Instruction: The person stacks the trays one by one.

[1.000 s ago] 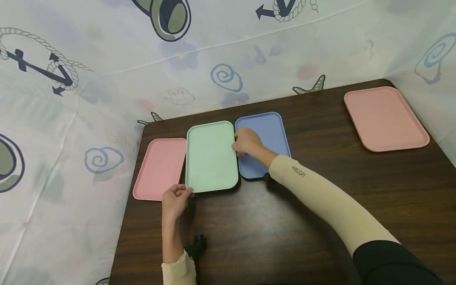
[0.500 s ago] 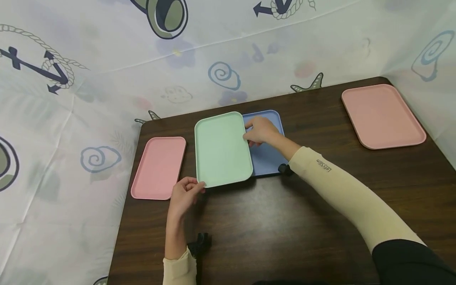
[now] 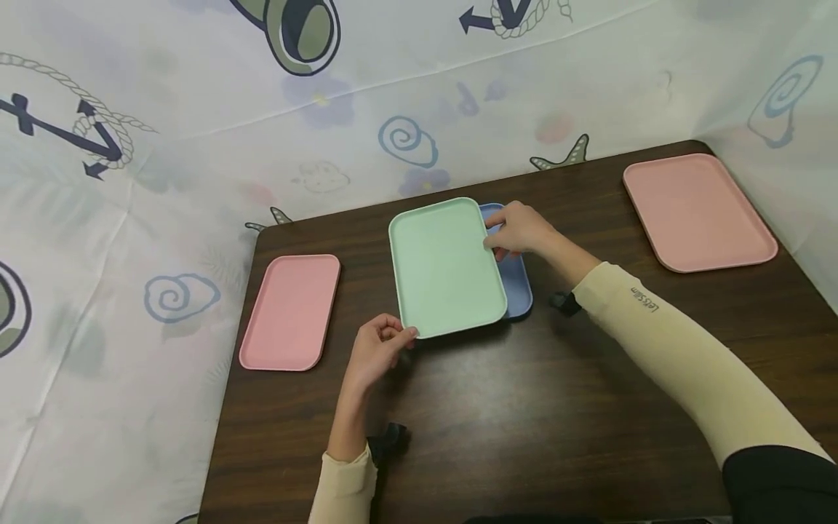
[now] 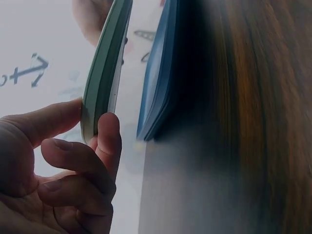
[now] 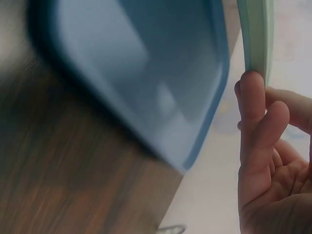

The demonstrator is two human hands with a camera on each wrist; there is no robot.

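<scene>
A light green tray (image 3: 448,269) is held up between both hands, raised above the table and partly over the blue tray (image 3: 516,287). My left hand (image 3: 378,349) pinches its near left corner, thumb on top and fingertips beneath, as the left wrist view shows on the green tray's edge (image 4: 102,68). My right hand (image 3: 521,231) pinches the right side of the rim between thumb and fingers. In both wrist views a gap separates the green tray from the blue tray (image 5: 146,63), which lies on the table. Most of the blue tray is hidden in the head view.
On the left of the dark wooden table (image 3: 524,407) lies a pink tray (image 3: 291,313). Another pink tray (image 3: 700,212) lies at the far right, near the table's back corner. A printed cloth (image 3: 366,94) hangs behind and beside the table.
Both hands have carried the green tray to the right, from between the left pink tray and the blue tray, until it covers much of the blue one. The other trays stay put.
</scene>
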